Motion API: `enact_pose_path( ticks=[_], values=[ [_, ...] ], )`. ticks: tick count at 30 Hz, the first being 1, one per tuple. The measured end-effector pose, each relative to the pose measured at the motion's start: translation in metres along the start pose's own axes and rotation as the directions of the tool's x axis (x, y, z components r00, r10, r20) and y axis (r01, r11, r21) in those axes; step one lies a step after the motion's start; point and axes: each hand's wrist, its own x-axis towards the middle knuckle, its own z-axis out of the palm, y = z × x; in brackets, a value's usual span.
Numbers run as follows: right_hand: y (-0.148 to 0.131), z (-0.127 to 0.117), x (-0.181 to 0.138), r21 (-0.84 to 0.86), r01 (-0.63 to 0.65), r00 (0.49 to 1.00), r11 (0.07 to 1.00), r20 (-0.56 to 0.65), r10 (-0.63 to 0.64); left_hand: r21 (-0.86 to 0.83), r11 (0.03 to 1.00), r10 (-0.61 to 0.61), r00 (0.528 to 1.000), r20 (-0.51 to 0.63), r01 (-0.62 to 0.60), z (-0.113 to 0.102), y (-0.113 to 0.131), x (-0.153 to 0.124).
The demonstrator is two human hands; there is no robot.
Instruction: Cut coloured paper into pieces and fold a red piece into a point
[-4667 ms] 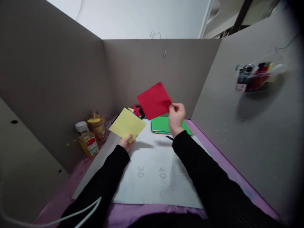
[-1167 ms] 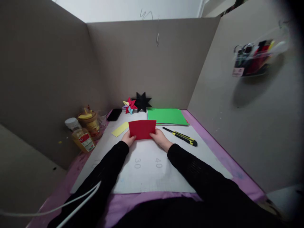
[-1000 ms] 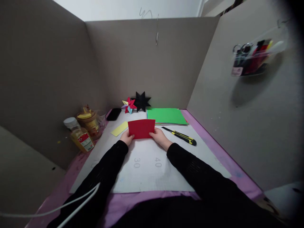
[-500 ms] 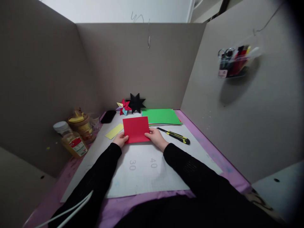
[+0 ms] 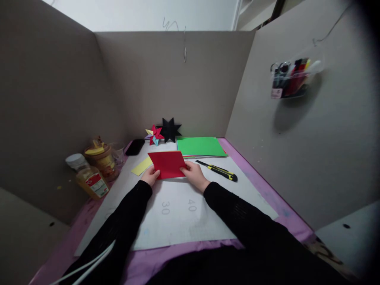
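Note:
A red sheet of paper point(image 5: 168, 164) is held up off the white mat between both hands. My left hand point(image 5: 151, 175) pinches its lower left corner, thumb on the near face. At the lower right edge, my right hand point(image 5: 193, 173) grips the sheet the same way. The fingers behind the paper are hidden. Partly covered by the red sheet, a yellow paper strip point(image 5: 140, 166) lies to the left. To the right of my right hand rests a yellow and black utility knife point(image 5: 221, 171).
Green paper sheets point(image 5: 202, 146) are stacked at the back. A black paper star point(image 5: 170, 130), a multicoloured paper star point(image 5: 154, 135) and a black phone point(image 5: 135, 147) sit beside them. Left are a bottle point(image 5: 90, 178) and a tub point(image 5: 102, 160). Grey walls enclose three sides; a tool holder point(image 5: 292, 79) hangs right.
The red sheet has tilted, its top edge lowering and shifting slightly left, and more of the green stack's left edge shows. Both hands stay on the sheet.

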Motion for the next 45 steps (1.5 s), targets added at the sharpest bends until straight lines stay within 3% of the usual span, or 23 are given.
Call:
enact_pose_path(
  ticks=[3, 5, 9, 11, 16, 23, 27, 30, 33, 39, 42, 45],
  values=[
    [0.003, -0.002, 0.005, 0.195, -0.143, 0.989, 0.97, -0.01, 0.148, 0.048, 0.993, -0.104, 0.994, -0.017, 0.104, 0.002, 0.003, -0.004],
    [0.005, -0.005, 0.008, 0.338, -0.298, 0.951, 0.892, 0.025, 0.309, 0.084, 0.98, -0.181, 0.983, -0.012, 0.181, 0.005, 0.008, -0.007],
    [0.012, -0.01, 0.011, 0.481, -0.62, 0.768, 0.62, 0.213, 0.604, -0.003, 0.976, -0.217, 0.976, 0.023, 0.218, 0.014, 0.018, -0.015],
    [0.016, -0.011, 0.011, 0.498, -0.681, 0.707, 0.537, 0.256, 0.66, -0.061, 0.971, -0.229, 0.973, 0.008, 0.229, 0.017, 0.02, -0.017],
    [0.023, -0.011, 0.012, 0.503, -0.705, 0.677, 0.5, 0.267, 0.686, -0.102, 0.967, -0.23, 0.973, 0.026, 0.232, 0.016, 0.017, -0.016],
    [0.019, -0.011, 0.011, 0.496, -0.677, 0.713, 0.543, 0.261, 0.65, -0.106, 0.965, -0.24, 0.971, -0.008, 0.238, 0.016, 0.018, -0.016],
    [0.01, -0.008, 0.009, 0.489, -0.409, 0.91, 0.771, 0.157, 0.383, -0.106, 0.964, -0.249, 0.968, -0.033, 0.245, 0.017, 0.011, -0.014],
    [0.005, -0.005, 0.009, 0.437, -0.225, 0.974, 0.871, 0.08, 0.211, -0.068, 0.989, -0.126, 0.99, 0.057, 0.129, 0.013, 0.003, -0.01],
    [0.006, -0.003, 0.008, 0.374, -0.168, 0.986, 0.912, 0.045, 0.163, 0.079, 0.997, 0.002, 0.997, 0.084, -0.008, 0.006, -0.001, -0.005],
    [0.021, -0.001, 0.004, 0.353, -0.239, 0.966, 0.905, 0.185, 0.183, 0.41, 0.91, 0.024, 0.996, 0.086, -0.057, -0.003, -0.001, -0.003],
    [0.026, -0.001, 0.005, 0.381, -0.256, 0.963, 0.888, 0.179, 0.201, 0.456, 0.883, 0.076, 0.993, 0.092, -0.11, 0.0, -0.002, -0.004],
    [0.027, -0.002, 0.008, 0.415, -0.304, 0.953, 0.857, 0.136, 0.272, 0.352, 0.934, 0.033, 0.995, 0.098, -0.065, 0.006, 0.0, -0.007]
  ],
)
